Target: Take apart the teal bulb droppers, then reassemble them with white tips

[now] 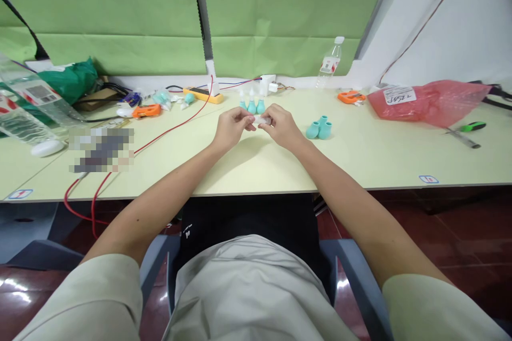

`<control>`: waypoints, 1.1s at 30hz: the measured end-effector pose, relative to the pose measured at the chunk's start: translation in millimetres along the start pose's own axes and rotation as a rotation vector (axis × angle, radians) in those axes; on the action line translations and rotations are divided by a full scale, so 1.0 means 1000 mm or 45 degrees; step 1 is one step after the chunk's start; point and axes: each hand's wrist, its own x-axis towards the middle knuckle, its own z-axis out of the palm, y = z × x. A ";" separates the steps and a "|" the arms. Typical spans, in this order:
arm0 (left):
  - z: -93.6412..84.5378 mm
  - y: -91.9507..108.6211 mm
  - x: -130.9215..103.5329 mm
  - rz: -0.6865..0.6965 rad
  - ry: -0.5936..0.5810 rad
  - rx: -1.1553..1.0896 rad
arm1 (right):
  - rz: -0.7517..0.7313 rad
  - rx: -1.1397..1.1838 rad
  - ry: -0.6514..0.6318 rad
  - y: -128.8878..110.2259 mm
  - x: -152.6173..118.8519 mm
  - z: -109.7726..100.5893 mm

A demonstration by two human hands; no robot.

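Observation:
Above the middle of the table, my left hand [231, 127] and my right hand [282, 126] meet, fingertips pinched on a small whitish, translucent piece [262, 119]. Fingers partly cover it, so its full shape is hidden. Just behind my hands stand three teal bulbs [252, 106] in a row, each topped by a pale translucent tip. To the right of my right hand, three teal bulb-shaped pieces [319, 129] with open necks are grouped together; no tips show on these.
A red plastic bag [424, 102], a green-handled tool [472, 127] and orange scissors [351, 97] lie right. A water bottle [330, 64] stands at the back. Left are a yellow multimeter [202, 95], a red cable [176, 130], a green bag [72, 81] and plastic bottles [28, 122].

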 end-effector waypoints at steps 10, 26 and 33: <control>0.004 0.013 -0.003 0.023 -0.111 -0.164 | 0.113 0.156 0.106 -0.012 -0.001 0.000; -0.004 0.009 -0.006 0.060 -0.272 0.010 | 0.371 0.437 -0.046 -0.009 -0.006 -0.003; -0.003 0.006 0.002 0.041 -0.050 -0.076 | 0.407 0.452 -0.128 -0.008 0.013 0.000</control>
